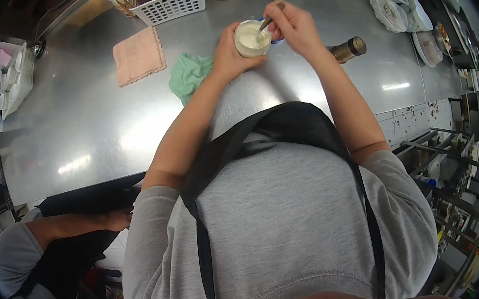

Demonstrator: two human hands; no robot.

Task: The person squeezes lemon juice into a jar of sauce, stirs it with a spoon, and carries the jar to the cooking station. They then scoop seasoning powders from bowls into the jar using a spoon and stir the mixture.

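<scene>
As I look down from afar, a wide steel table (89,125) spans the view. On it, a crumpled green cloth (190,77) lies beside my left forearm. My left hand (230,57) wraps around an open round container (254,52) of pale, creamy contents, in front of my torso. My right hand (295,27) pinches a slim metal utensil (265,25), its lower end in the cream. To work well, I judge, my left should brace the wall firmly while my right moves gently, tip below the rim, so nothing spills.
</scene>
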